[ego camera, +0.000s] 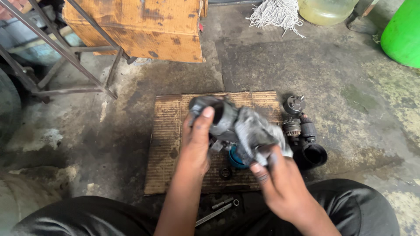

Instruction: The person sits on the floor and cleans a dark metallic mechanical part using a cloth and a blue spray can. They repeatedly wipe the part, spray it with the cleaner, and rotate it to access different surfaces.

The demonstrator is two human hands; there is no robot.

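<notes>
Your left hand [195, 142] clasps a dark metal housing [217, 114] above the cardboard mat [168, 144]; your right hand [280, 179] pinches a grey rag [258, 133] against it.

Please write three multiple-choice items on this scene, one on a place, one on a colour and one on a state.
1. Where does the cardboard sheet lie?
A. on the concrete floor
B. on a workbench
C. inside the cardboard box

2. What colour is the big container at the upper right?
A. red
B. green
C. black

3. What is the right hand doing?
A. lying flat on the floor
B. gripping a long bolt
C. pressing a grey rag against the dark metal housing

Answers:
1. A, since stained floor shows all round the sheet.
2. B, its curved wall is bright green.
3. C, the fingers pinch the rag at the housing, which the left hand grips from the other side.
</notes>
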